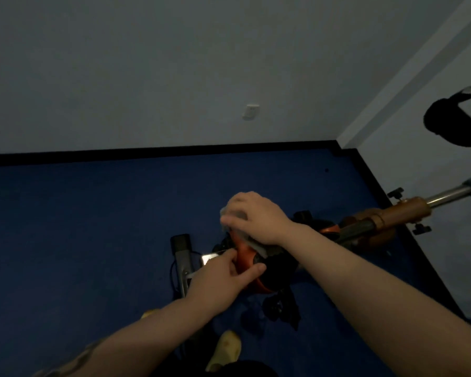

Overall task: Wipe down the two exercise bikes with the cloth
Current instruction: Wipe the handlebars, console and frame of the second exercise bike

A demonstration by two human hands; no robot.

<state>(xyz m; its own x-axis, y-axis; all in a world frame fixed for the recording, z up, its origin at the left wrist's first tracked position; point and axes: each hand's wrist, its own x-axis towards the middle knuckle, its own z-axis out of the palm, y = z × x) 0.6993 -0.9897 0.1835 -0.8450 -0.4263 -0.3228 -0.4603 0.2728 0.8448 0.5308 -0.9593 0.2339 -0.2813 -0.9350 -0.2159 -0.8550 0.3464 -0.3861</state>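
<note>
Wiping the orange exercise bike (pixel 245 257)
Right hand (pixel 252 217) presses a grey cloth (pixel 256 244) under curled fingers; left hand (pixel 223 273) pinches the bike's orange housing.

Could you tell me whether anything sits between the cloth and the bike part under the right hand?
Nothing visible does: the right hand presses the cloth straight onto the orange bike, while the left hand grips the bike beside it.

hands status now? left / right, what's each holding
Left hand: fingers and thumb pinch the orange part of the bike.
Right hand: fingers curled over the grey cloth, pressing it on the bike.
</note>
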